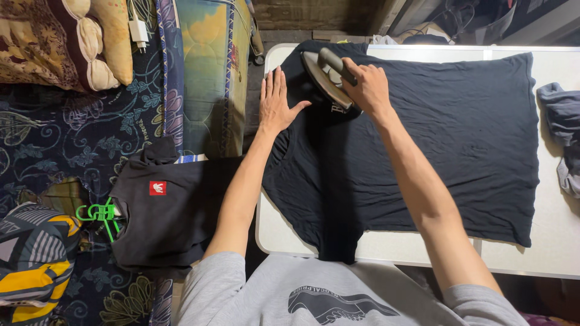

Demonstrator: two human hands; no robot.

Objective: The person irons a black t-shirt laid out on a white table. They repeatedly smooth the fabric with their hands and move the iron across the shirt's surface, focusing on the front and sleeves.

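A white table (423,253) sits right up against a bed covered in a dark floral spread (72,133), and a black t-shirt (435,133) is laid flat across the tabletop with its long axis running left to right, collar end towards the bed. The iron (326,75) is parked at that collar end, tipped up on an angle with its point towards the far edge, and the right hand (368,87) is wrapped shut around its handle. The left hand (277,102) is pressed flat just beside it, fingers spread, on the shirt's edge, so both hands are bunched at the left end and the rest of the fabric stretches away to the right. A second black shirt on a green hanger (99,214) is seen on the bed, grey clothes (565,133) at the table's right edge
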